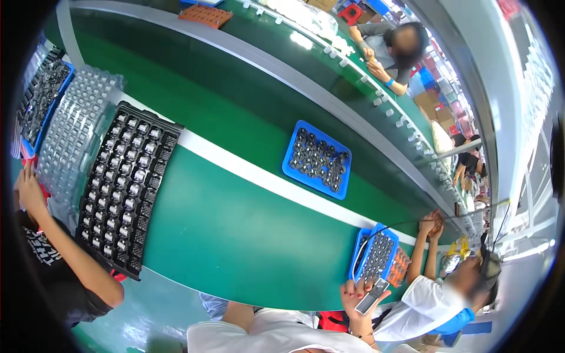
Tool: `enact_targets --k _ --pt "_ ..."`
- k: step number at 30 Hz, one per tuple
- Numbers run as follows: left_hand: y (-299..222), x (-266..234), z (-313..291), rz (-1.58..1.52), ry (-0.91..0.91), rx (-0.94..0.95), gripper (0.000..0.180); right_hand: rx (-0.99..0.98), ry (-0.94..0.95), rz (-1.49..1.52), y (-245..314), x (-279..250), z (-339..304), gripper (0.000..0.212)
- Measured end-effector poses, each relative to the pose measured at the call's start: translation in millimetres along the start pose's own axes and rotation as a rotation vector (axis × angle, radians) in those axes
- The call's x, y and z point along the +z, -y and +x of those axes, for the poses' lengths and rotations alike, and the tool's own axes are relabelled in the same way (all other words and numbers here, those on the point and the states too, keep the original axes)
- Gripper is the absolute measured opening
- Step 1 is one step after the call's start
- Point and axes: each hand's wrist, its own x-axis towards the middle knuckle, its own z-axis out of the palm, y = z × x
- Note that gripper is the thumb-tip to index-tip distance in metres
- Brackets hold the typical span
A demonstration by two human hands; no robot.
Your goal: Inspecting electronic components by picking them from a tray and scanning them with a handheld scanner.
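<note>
Down at five o'clock, the right grip (357, 299) is wrapped round a phone (373, 296), likely light, stiff, smooth and breakable, best held by its edges.

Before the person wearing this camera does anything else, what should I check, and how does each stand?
1. Right hand free: not ok, it holds a small white-edged device.
2. Left hand in view: not ok, it does not show.
3. Right hand apart from the stacked blue trays: cannot tell, they nearly meet in this view.
4. Right-side neighbour's hands apart from it: ok.
5. Every black tray pocket filled: cannot tell, too small.
</note>
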Motion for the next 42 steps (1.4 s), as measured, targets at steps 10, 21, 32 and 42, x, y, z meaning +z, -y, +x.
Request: enact_targets --k 10,21,32,42 --pt "12.6 58.4 -120.9 0.172 -0.043 -0.115 0.034 -0.360 -0.060 0.183 -4.5 -84.8 -50.5 0.050" --pt "-144.6 45.2 -212.4 0.009 0.135 0.045 0.042 -0.427 -0.652 0.226 -5.4 -181.7 -68.1 0.057" --pt "-254.1 22.4 76.1 -0.102 -0.161 0.049 0.053 -0.511 -0.705 0.387 -12.1 -168.1 -57.5 0.062" --pt "-265.9 24.7 166.8 -0.047 0.004 -0.062 0.051 -0.522 -0.602 0.346 -17.7 -151.2 -56.5 0.051"
